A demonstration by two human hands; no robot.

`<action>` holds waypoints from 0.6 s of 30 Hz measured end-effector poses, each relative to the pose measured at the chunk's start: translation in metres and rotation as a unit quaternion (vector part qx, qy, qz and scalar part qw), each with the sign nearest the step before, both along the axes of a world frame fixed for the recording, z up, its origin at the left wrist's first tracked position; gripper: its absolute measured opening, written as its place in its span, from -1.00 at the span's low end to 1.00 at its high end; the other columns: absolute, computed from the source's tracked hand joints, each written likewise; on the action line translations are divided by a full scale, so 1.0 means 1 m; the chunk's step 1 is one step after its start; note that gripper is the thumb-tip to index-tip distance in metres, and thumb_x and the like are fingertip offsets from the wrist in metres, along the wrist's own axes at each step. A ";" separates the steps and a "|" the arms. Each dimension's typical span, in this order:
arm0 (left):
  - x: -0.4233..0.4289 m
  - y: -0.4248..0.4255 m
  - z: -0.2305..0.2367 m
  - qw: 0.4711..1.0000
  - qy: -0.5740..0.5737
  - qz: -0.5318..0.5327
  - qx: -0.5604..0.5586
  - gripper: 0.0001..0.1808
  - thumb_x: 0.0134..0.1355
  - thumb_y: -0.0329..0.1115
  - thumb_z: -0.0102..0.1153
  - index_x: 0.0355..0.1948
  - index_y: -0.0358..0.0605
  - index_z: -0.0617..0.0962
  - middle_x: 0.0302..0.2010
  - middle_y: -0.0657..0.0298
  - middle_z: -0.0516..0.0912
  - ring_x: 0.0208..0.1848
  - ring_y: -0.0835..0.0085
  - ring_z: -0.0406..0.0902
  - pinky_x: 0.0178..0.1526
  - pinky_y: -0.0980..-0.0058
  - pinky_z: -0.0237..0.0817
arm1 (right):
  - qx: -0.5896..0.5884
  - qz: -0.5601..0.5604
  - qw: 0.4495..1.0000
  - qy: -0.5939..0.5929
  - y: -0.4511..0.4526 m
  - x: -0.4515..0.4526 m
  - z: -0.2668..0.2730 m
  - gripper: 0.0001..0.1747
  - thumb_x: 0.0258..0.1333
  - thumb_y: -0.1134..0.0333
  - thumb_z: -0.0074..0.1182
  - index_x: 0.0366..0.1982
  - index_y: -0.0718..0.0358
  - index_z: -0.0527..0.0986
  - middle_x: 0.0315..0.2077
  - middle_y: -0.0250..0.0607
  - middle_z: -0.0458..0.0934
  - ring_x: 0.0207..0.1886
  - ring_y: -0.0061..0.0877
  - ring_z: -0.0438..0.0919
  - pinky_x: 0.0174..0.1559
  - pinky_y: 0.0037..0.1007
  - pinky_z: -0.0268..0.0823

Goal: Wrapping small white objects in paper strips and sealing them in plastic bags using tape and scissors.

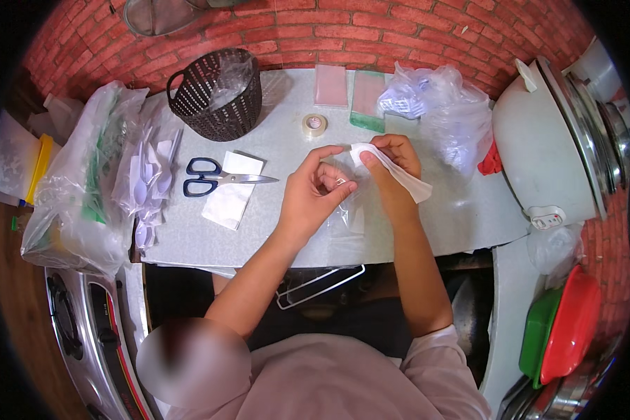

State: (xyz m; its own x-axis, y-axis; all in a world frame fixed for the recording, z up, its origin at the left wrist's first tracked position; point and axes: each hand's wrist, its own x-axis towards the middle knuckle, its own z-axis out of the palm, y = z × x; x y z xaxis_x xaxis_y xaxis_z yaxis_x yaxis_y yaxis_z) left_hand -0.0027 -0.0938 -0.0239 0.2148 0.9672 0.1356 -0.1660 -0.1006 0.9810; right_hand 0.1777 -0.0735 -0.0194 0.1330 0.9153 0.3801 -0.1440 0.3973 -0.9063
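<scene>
In front of me my right hand [399,165] pinches a folded white paper napkin [399,173] between thumb and fingers. To its left, my left hand [317,191] has curled fingers around the edge of a small clear plastic bag [344,212]. The bag is hard to see against the tabletop, and its lower end hangs toward the table's front edge. Scissors with dark blue handles [218,178] lie on the left, their blades across another white napkin [228,205]. A roll of clear tape [314,125] rests beyond my hands.
A dark woven plastic basket [218,100] holds clear plastic. Wrapped white spoons [147,184] lie at the left edge. Pink [331,86] and green [367,100] plastic packets sit at the back beside bulging clear bags [451,115]. A large rice cooker [541,152] stands right.
</scene>
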 end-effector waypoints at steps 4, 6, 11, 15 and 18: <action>0.000 0.001 -0.001 1.000 0.004 -0.005 0.013 -0.28 0.27 -0.65 0.47 0.44 -0.15 0.51 -0.26 0.40 0.70 -0.24 0.73 0.56 -0.09 0.65 0.42 | -0.003 0.015 1.000 0.014 0.002 0.008 0.004 -0.72 0.30 0.52 0.45 -0.05 0.23 0.57 -0.16 -0.39 0.69 -0.08 -0.68 0.65 -0.02 -0.57 0.47; 0.000 0.000 0.000 1.000 0.005 -0.009 0.013 -0.27 0.27 -0.66 0.47 0.44 -0.15 0.51 -0.24 0.40 0.70 -0.24 0.73 0.55 -0.09 0.65 0.42 | 0.016 0.042 0.998 -0.039 0.003 0.010 0.006 -0.71 0.31 0.53 0.44 -0.03 0.24 0.58 -0.14 -0.39 0.70 -0.06 -0.69 0.65 -0.01 -0.56 0.47; -0.002 0.000 -0.003 1.000 0.006 -0.003 0.019 -0.27 0.26 -0.68 0.46 0.44 -0.15 0.51 -0.24 0.42 0.66 -0.24 0.72 0.53 -0.07 0.64 0.42 | -0.046 0.116 0.991 -0.047 -0.003 0.017 0.019 -0.71 0.31 0.52 0.44 -0.02 0.23 0.58 -0.15 -0.41 0.70 -0.05 -0.71 0.65 0.01 -0.57 0.46; 0.000 0.000 -0.001 1.000 0.007 -0.008 0.026 -0.27 0.26 -0.68 0.46 0.44 -0.16 0.51 -0.24 0.44 0.63 -0.22 0.73 0.52 -0.04 0.64 0.41 | -0.065 0.136 0.984 -0.092 -0.005 0.026 0.026 -0.75 0.34 0.50 0.42 -0.02 0.25 0.60 -0.19 -0.42 0.70 -0.09 -0.73 0.62 -0.01 -0.56 0.44; -0.001 0.000 -0.002 1.000 0.005 -0.010 0.026 -0.28 0.27 -0.67 0.46 0.43 -0.16 0.51 -0.23 0.43 0.64 -0.21 0.73 0.51 -0.02 0.65 0.40 | -0.062 0.148 0.973 -0.167 -0.002 0.036 0.031 -0.82 0.38 0.44 0.37 -0.07 0.29 0.62 -0.23 -0.39 0.69 -0.11 -0.72 0.59 -0.03 -0.53 0.44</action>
State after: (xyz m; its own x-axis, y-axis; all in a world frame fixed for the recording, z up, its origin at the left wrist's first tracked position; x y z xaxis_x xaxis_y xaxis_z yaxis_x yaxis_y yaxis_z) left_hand -0.0041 -0.0935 -0.0255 0.2362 0.9543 0.1829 -0.1581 -0.1480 0.9763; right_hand 0.2139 -0.0760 0.0112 -0.2556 0.9364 0.2403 0.0753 0.2671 -0.9607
